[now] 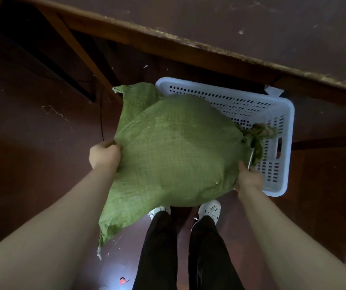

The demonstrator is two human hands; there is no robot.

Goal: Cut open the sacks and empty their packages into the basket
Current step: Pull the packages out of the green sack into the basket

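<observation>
Sack (174,147) is held up off the floor (31,143), bulging full, w/ its right part hanging over the basket (289,126). Pkgs inside aren't visible. Tied neck (258,132), frayed fibres sticking out, points right and sits above the basket's interior, prob. so whatever spills once it's cut drops in, not onto the floor.

Left grip (105,153) is closed on a fold of fabric at the sack's left edge; looks like it takes the wt & stops the sack swinging. Right grip (250,178) sits at the sack's lower right, fingers curled, thumb against the weave. It appears to hold a thin metal blade (251,158) angled up toward the neck. Can't tell if the blade has bitten into the fabric yet.

My read: step in hand = slitting the neck end. Nothing emptied so far; the part of the basket in view shows only bare perforated plastic.

Edges & room: the basket stands on the floor w/ its far end tucked under the desk (251,28) edge, so headroom there is tight. Open room is on the near side, by the person's shoes (210,209), and to the right. A flat loose corner (109,227) of the sack hangs down-left, outside the basket, so tipping needs the open end kept over the rim. The blade is close to the right thumb, so cutting away from it is safer.
</observation>
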